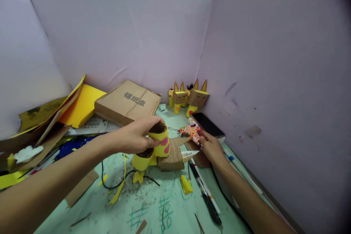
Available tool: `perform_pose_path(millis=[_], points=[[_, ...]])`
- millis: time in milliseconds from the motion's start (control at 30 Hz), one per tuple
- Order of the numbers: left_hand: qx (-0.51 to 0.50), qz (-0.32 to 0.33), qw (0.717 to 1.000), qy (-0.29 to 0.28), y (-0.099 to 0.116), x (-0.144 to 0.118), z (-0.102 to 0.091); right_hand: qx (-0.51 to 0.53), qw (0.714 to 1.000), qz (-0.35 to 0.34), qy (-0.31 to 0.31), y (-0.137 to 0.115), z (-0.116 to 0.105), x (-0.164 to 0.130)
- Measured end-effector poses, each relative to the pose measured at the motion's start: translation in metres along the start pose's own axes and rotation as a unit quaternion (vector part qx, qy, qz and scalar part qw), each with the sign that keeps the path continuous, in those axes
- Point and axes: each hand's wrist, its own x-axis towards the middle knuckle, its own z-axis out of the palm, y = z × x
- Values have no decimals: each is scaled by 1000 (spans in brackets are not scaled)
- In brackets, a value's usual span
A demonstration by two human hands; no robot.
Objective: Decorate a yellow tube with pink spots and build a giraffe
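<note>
Over on the left of the bench [153,208] lies a heap of yellow card sheets [79,108] and a flat cardboard box [127,102] with printed characters. In front of the box the left hand [137,137] is curled round a yellow paper tube [160,140] with pink spots, thumb and fingers pinching it near its open top rim; it stands on or against a second yellow tube [142,159] and a cardboard block [171,159], though I cannot tell whether they are joined. I would judge the tube very light and thin-walled, easily crushed out of round, so a gentle hold around the upper wall suits it better than a hard squeeze. Just to the right, the right hand [211,148] has its fingertips closed on a piece of patterned paper [190,131], limp and easily torn, beside a dark phone [207,124]. Behind stand two small cardboard figures [189,98] with pointed ears; pens [204,190] lie nearer.
</note>
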Motion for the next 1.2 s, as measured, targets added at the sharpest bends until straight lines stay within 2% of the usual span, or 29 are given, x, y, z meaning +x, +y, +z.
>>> perform_pose_path(millis=[67,133,233,300,433,533,667,767,867,1000,1100,1200], points=[[-2,-3,1000,1,0,0,0,13,1000,-13,22,-4,-8,-19],[0,2,1000,4,0,0,0,36,999,-10,19,-13,-14,-44],[12,14,1000,7,2,1,0,43,994,66,-79,-26,-14,-77],[15,12,1000,8,3,1,0,18,986,89,-137,-31,-8,-87],[-17,2,999,28,-1,-6,0,47,983,89,-157,-36,5,-88],[-75,8,995,66,-11,-18,-2,76,981,71,-162,-42,13,-86],[-145,-13,975,167,-32,-43,-4,115,981,19,-158,-49,30,-88],[-205,-36,948,240,-49,-65,-3,171,969,57,-168,-50,49,-88],[-290,-43,914,281,-67,-83,2,205,944,85,-244,-50,67,-85],[-369,-38,879,301,-86,-102,11,243,881,52,-403,-51,85,-81],[-388,-37,868,306,-90,-109,15,247,871,42,-422,-53,95,-81],[-373,-44,871,315,-84,-112,20,235,889,21,-391,-57,93,-80]])
